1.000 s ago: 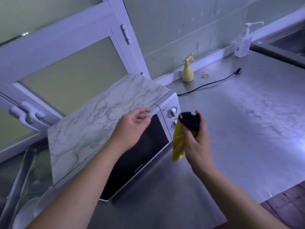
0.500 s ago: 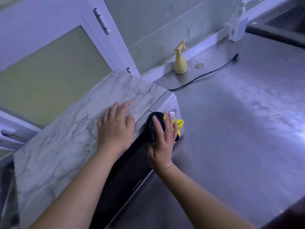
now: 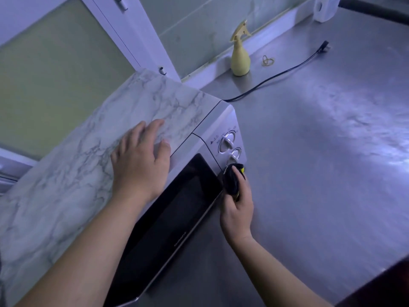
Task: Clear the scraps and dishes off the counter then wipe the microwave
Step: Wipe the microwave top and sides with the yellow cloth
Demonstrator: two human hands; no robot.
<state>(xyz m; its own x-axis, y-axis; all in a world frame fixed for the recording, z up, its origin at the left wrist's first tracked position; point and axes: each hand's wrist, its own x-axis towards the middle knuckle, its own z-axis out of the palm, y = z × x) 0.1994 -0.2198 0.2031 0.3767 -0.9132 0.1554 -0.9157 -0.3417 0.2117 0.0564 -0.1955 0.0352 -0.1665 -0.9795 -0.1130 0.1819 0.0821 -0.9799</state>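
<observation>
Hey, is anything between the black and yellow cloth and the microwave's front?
Nothing visible. The right hand holds the black and yellow cloth right against the marble-topped microwave's control panel, just below the lower knob.

This is a kitchen, and a plain working one: a microwave [image 3: 155, 103] with a marble-patterned top and two dials stands on a long brushed-steel desk [image 3: 321, 173] that runs along a pale panelled wall [image 3: 199, 25]. Behind the microwave is a white-framed, hinged frosted panel [image 3: 55, 74]. At the foot of the wall stands a yellow spray bottle [image 3: 240, 60], with a black power cord [image 3: 276, 75] trailing across the steel beside it.
</observation>
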